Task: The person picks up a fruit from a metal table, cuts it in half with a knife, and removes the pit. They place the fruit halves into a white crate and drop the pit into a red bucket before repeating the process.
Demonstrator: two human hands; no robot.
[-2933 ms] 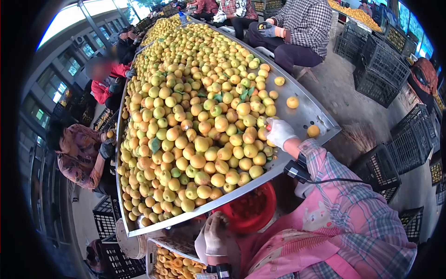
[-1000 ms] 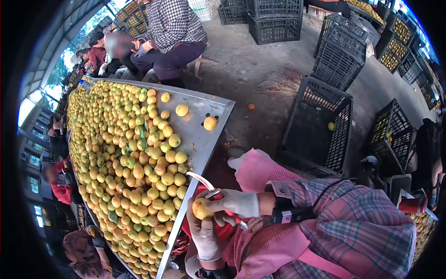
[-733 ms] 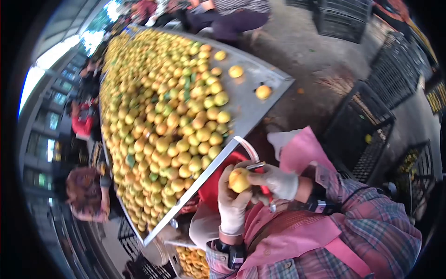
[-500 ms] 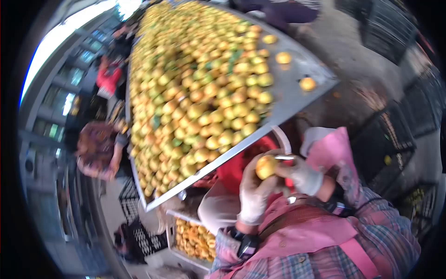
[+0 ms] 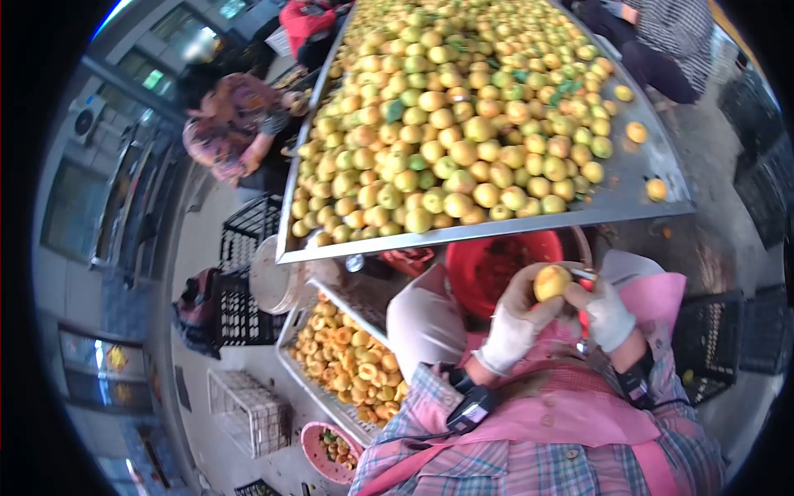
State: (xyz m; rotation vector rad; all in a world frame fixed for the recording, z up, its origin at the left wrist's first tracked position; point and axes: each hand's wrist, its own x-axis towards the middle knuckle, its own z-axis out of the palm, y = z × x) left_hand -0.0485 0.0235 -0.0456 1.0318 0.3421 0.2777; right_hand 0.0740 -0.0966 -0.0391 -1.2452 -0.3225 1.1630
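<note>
My left hand [image 5: 517, 324], in a white glove, is closed around a yellow apricot [image 5: 551, 283] above my lap. Close against it, my gloved right hand [image 5: 608, 312] grips a small red-handled tool [image 5: 586, 283] with shiny metal parts. Its exact kind is mostly hidden by the fingers. The right fingertips touch the fruit's side. Below the hands, a red basin [image 5: 471, 277] stands partly under the metal table's [image 5: 496, 234] near edge. A large heap of apricots [image 5: 463, 153] lies on that table.
At lower left a tray [image 5: 285, 343] holds halved apricots, near a pink basin [image 5: 310, 450] of fruit pieces and a white crate [image 5: 240, 413]. Black crates [image 5: 244, 310] stand left and right. A person [image 5: 227, 124] works across the left side; others sit farther back.
My view has swung left and down, bringing more of the halved-fruit tray and the pink basin into sight. Both hands stay together, still holding the apricot and the tool.
</note>
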